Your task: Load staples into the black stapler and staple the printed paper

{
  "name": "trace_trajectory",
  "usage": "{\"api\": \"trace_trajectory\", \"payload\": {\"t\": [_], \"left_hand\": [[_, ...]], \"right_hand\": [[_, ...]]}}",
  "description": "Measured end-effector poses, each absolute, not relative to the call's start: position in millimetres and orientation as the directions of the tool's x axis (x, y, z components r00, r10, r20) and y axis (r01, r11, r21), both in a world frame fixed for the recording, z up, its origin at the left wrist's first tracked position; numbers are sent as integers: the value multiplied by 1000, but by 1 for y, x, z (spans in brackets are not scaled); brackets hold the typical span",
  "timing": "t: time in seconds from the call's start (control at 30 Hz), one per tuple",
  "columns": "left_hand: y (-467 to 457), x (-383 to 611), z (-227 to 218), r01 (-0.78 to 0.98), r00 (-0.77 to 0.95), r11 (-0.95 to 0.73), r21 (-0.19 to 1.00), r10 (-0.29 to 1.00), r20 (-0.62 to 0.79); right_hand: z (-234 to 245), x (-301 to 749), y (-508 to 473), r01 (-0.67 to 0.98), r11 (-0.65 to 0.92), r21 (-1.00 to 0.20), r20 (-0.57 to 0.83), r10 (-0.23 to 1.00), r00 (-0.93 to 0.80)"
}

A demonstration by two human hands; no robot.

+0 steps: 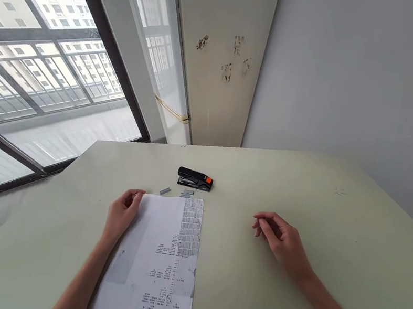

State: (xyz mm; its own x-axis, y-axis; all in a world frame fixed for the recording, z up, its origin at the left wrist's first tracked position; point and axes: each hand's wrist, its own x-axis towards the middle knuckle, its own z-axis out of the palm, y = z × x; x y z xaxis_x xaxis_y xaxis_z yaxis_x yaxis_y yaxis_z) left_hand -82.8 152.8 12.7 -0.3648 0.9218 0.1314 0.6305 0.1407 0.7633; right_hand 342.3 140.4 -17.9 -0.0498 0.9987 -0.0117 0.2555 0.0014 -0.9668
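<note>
My left hand [124, 215] is at the upper left corner of a printed sheet of paper [162, 221], its fingers curled and thumb and forefinger closed at the corner. The hand and forearm cover part of the sheet's left edge. My right hand [282, 242] rests over the table to the right, apart from the sheet, fingers loosely curled together with nothing visible in them. Beyond the sheet lies a black stapler [194, 179] with an orange patch. Between stapler and sheet are small strips of staples [187, 192], with another staple strip [165, 191] to their left.
The pale green table [229, 297] extends to a grey wall [362, 86] at the right. A large window [48, 52] with a dark frame stands at the left. Behind the table is a beige panel [212, 97] with brown worn spots.
</note>
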Motion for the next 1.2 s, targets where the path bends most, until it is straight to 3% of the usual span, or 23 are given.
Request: {"api": "trace_trajectory", "payload": {"t": [0.43,0.6,0.73,0.8,0.9,1.07,1.2], "left_hand": [[153,-86,18,699,-338,150,699,931,139],[161,-76,27,866,-211,49,497,938,276],[192,-43,42,915,134,-281,290,889,437],[214,-27,46,891,304,-405,204,867,394],[247,-12,47,857,416,-477,194,863,287],[276,-7,56,848,457,-479,226,877,145],[264,12,74,846,435,-462,266,887,156]], "right_hand": [[-18,338,141,256,14,-967,-4,998,-67],[-17,341,143,233,46,-971,42,999,-22],[-18,344,144,220,42,-975,51,998,34],[-18,344,145,224,38,-974,47,998,37],[-18,344,145,226,42,-973,49,998,26],[-19,346,148,184,54,-981,61,998,30],[-23,349,152,137,49,-989,55,998,42]]}}
